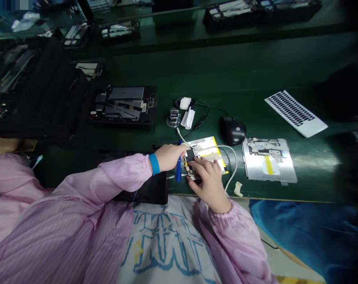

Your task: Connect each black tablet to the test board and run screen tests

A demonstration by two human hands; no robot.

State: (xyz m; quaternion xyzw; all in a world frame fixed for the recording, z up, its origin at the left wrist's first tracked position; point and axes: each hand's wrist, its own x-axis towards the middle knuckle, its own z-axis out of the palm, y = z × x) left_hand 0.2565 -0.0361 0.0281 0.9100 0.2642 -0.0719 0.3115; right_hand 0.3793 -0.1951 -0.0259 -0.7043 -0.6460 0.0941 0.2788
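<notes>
My left hand [169,157], with a blue band at the wrist, is closed around a blue-handled tool [179,170]; the tool shows above and below the fingers. My right hand [210,179] has its fingers spread and rests over the lower part of an opened device [211,144], touching its circuit board [191,155]. White battery surfaces with yellow edges show on this device. A white cable [234,157] runs across it and curves down past my right hand. Partly under my left forearm lies a dark flat panel [152,189].
A black mouse [233,130], a metal plate with parts [270,161] and a white keyboard sheet [295,112] are to the right. An opened tablet [125,104] lies behind, beside dark stacked trays [45,90]. A small counter [174,117] stands mid-bench. A neighbour's pink sleeve [7,181] is at left.
</notes>
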